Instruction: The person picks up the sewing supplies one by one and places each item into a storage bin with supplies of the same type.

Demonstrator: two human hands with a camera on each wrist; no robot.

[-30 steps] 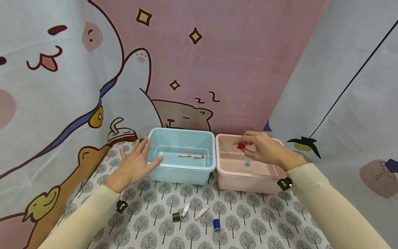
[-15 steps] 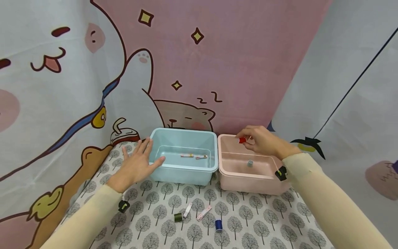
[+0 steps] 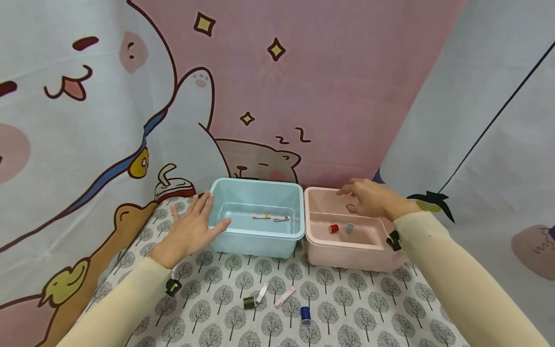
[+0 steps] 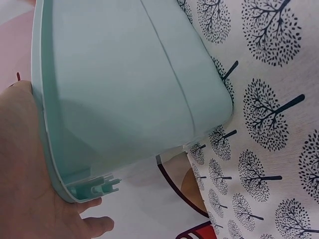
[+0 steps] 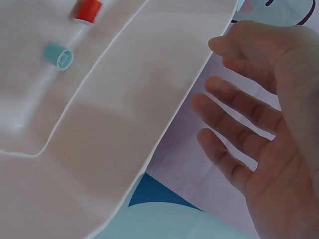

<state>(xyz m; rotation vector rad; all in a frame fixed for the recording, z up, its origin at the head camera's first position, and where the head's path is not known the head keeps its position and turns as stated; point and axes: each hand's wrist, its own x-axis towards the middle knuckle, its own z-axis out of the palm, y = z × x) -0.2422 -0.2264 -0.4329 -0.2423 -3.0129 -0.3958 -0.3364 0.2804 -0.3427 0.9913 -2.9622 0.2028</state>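
Observation:
My right hand [image 3: 370, 196] hovers over the far side of the pink bin [image 3: 347, 255], fingers relaxed and holding nothing. Inside that bin lie a red thread spool [image 3: 333, 229] and a pale blue thread spool [image 3: 349, 227], side by side; the right wrist view shows the red spool [image 5: 88, 10] and the pale blue spool [image 5: 59, 56] too. My left hand [image 3: 191, 231] rests with spread fingers at the left rim of the light blue bin [image 3: 256, 243]. In the left wrist view the left hand [image 4: 35, 174] touches the bin's rim.
Two small printed strips [image 3: 261, 217] lie in the blue bin. On the tree-print cloth [image 3: 234, 327] in front are a green spool [image 3: 249, 302], a white nail clipper-like piece [image 3: 262, 293], a pink one [image 3: 284, 297] and a blue spool [image 3: 305, 314].
The right hand has let go of the red thread spool, which now lies on the pink bin's floor beside the pale blue one. The left hand stays at the blue bin.

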